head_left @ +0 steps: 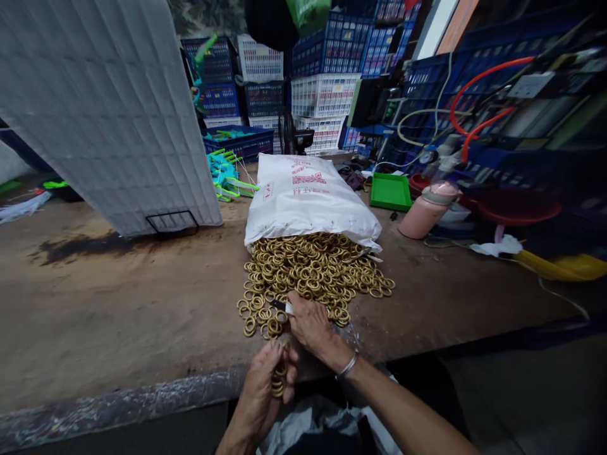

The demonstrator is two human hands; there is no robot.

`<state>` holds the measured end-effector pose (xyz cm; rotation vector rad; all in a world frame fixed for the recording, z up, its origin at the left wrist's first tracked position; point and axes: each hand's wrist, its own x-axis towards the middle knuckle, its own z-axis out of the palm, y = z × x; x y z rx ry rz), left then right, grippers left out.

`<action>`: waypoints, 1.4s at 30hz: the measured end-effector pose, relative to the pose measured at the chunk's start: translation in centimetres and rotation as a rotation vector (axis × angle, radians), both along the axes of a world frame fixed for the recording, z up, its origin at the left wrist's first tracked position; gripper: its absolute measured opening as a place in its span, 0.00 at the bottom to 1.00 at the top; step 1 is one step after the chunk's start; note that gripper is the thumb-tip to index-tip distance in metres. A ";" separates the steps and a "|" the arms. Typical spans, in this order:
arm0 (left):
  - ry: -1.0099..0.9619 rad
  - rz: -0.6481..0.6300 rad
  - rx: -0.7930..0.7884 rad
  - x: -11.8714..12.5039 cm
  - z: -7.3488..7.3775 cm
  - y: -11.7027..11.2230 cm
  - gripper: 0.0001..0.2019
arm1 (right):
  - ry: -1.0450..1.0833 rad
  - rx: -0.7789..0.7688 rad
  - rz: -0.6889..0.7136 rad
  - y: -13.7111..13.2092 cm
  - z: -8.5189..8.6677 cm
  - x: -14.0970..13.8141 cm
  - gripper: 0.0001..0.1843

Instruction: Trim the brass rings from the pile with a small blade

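At the near edge of a worn brown table, clasps a short column of brass-coloured rings in the left hand, with fingers curled round it, probably to stop it sliding apart. In the right hand, pinches a small white-and-dark tool, with dark tip aimed left over the loose heap of rings; cannot tell the state of the lower fingers, hidden beneath. Behind the heap, a white sack lying flat, mouth toward the hands, presumably for easy reach. On the wood, scuffs and a dark stain beside a grey ribbed panel. Farther right, a green tray, a pink bottle and a red-orange hose. At the back, tall stacks of blue crates and white crates.
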<state>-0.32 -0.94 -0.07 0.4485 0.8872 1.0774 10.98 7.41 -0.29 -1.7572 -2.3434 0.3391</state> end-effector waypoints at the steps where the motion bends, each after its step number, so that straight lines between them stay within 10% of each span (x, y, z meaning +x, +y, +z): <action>1: -0.004 -0.011 0.014 -0.1 -0.1 0.1 0.13 | -0.017 -0.002 -0.003 0.2 -0.1 -0.4 0.11; 16: -0.149 0.067 -0.019 -1.4 0.8 1.6 0.10 | 0.315 -0.002 0.037 0.8 0.0 1.7 0.08; 31: 0.551 0.055 0.455 1.0 0.5 2.0 0.07 | 1.116 -0.881 -0.108 -2.5 0.8 3.3 0.07; 42: 0.588 0.094 0.321 1.5 0.6 1.8 0.08 | 0.754 -0.243 -0.027 -3.2 1.0 3.1 0.11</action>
